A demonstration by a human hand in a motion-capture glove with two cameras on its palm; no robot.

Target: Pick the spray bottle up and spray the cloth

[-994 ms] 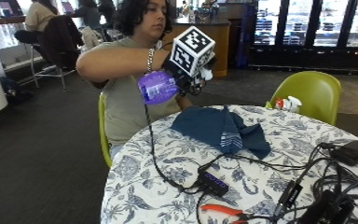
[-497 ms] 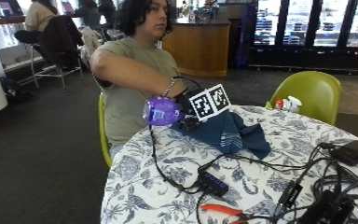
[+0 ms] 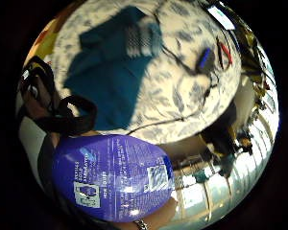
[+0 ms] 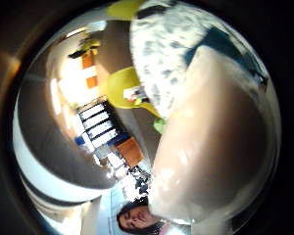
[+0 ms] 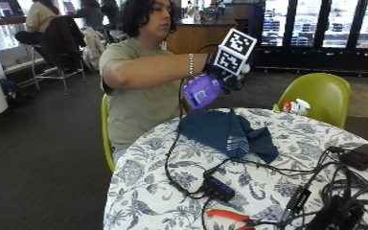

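The purple spray bottle (image 5: pixel 201 92) was held aloft in the gloved right hand (image 5: pixel 225 76), just above the centre of the outside view, with the grip clamped round its upper part. The bottle hung clear of the tabletop (image 5: pixel 171 196), above and slightly left of the dark teal cloth (image 5: pixel 225 132), which lay crumpled near the centre of the frame on the floral covering. In the little-finger-side palm view the bottle's labelled body (image 3: pixel 113 177) filled the lower part of the picture, with the cloth (image 3: pixel 110 72) spread beneath it at upper left.

The step in hand was judged to be the aiming and spraying itself. The nozzle was hidden behind the hand, so its direction could not be told. A good spray was judged to require that the nozzle be turned down toward the middle of the cloth, and that the bottle be kept over the cloth rather than over the cables (image 5: pixel 311 187) and small black device (image 5: pixel 221 188) at lower right.

Compared with half a second earlier, the hand and bottle were seen raised from just above the cloth's left edge to about chest height; the cloth was unchanged
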